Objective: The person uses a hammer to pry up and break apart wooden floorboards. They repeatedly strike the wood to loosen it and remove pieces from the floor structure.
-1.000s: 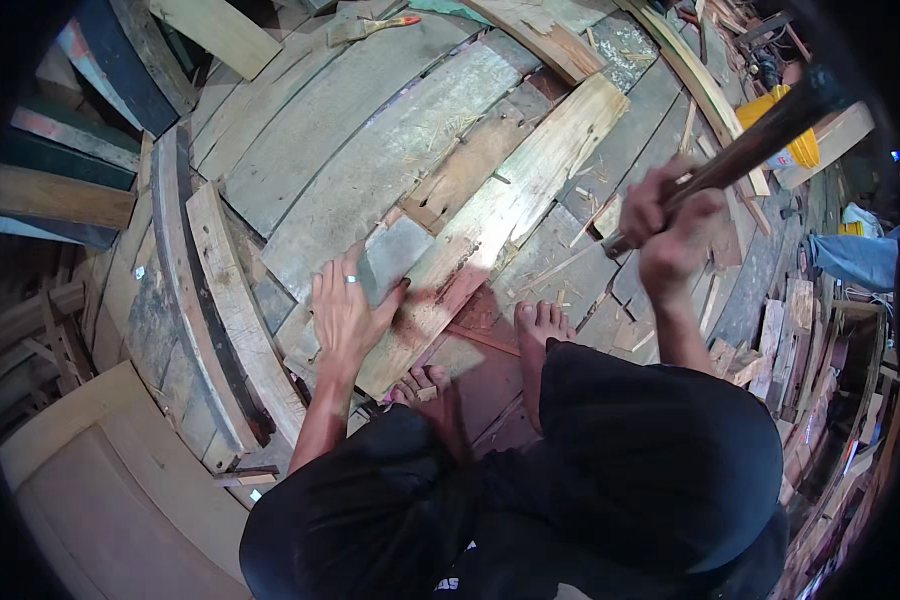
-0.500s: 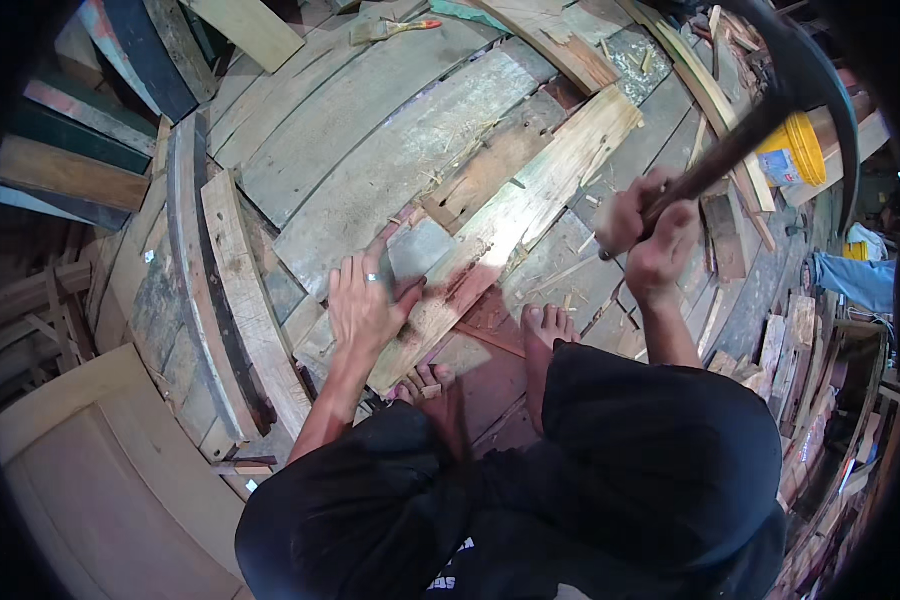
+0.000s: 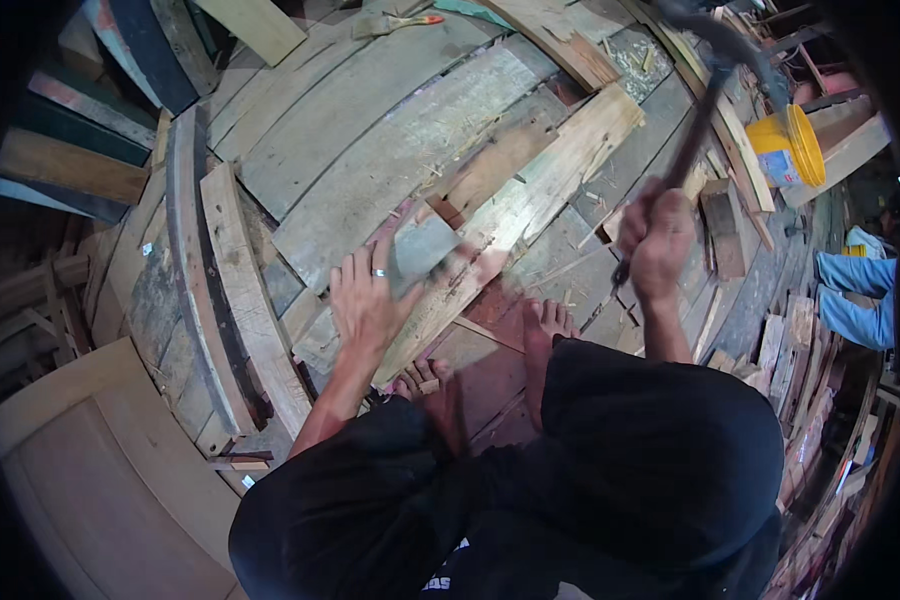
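The left hand (image 3: pixel 370 305) lies flat, fingers spread wide and holding nothing, pressing on the long pale wooden plank (image 3: pixel 515 215) that runs slanted over the grey weathered boards (image 3: pixel 390 150). Its fingertips are just beside a small grey flat piece (image 3: pixel 422 250) that rests on the plank; the picture is blurred there, so I cannot tell what this piece is. The right hand (image 3: pixel 658 240) is raised, with a closed grip around the dark handle of a hammer (image 3: pixel 705 95), and the head of the hammer is high near the upper edge of the view.

The main danger, in my judgement, is the short distance between the spread fingers and the place where a blow would probably land. If the hammer comes down a little to the left, it could hit the fingertips. The plank could also jump or slide under a blow, because only one palm holds it. The two bare feet (image 3: pixel 545 325) are near the lower end of the plank, so a glancing blow or a falling piece of wood could hurt the toes. Loose chips lie on the boards and could make a foot slip.
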The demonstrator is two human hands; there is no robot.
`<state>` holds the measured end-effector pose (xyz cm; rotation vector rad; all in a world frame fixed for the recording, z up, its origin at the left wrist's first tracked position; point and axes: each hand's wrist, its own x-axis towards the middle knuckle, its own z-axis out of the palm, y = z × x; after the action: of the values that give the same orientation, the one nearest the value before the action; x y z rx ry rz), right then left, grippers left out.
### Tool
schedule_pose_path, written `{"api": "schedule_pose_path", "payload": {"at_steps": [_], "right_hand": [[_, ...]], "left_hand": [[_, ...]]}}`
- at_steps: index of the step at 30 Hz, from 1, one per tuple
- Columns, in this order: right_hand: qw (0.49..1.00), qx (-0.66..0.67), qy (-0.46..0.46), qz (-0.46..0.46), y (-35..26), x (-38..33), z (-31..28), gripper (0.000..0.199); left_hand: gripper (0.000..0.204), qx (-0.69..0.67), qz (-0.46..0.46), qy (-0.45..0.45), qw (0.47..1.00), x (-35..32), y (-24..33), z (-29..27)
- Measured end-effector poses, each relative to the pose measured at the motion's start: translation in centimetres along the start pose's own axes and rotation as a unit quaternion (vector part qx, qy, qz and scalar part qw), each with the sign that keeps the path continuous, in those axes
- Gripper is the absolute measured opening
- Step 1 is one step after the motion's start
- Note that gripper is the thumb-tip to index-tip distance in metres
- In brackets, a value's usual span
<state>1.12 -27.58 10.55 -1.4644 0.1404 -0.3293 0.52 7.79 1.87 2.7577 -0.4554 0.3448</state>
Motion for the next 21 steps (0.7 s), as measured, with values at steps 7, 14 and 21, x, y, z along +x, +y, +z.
{"api": "schedule_pose_path", "payload": {"at_steps": [7,14,21], "right_hand": [[0.985,-0.135,-0.01,-0.11,5.0,-0.2,0.1,0.048],[0.987,-0.147,-0.032,0.064,2.1,-0.2,0.0,0.041],[0.989,0.029,0.002,-0.148,-0.1,1.5,1.4,0.055]], "left_hand": [[0.087,-0.018,-0.007,-0.01,1.0,0.4,-0.2,-0.1],[0.083,-0.047,-0.017,0.0,0.999,0.9,-1.0,0.0],[0.085,-0.043,-0.016,0.024,0.999,0.5,0.0,0.0]]}}
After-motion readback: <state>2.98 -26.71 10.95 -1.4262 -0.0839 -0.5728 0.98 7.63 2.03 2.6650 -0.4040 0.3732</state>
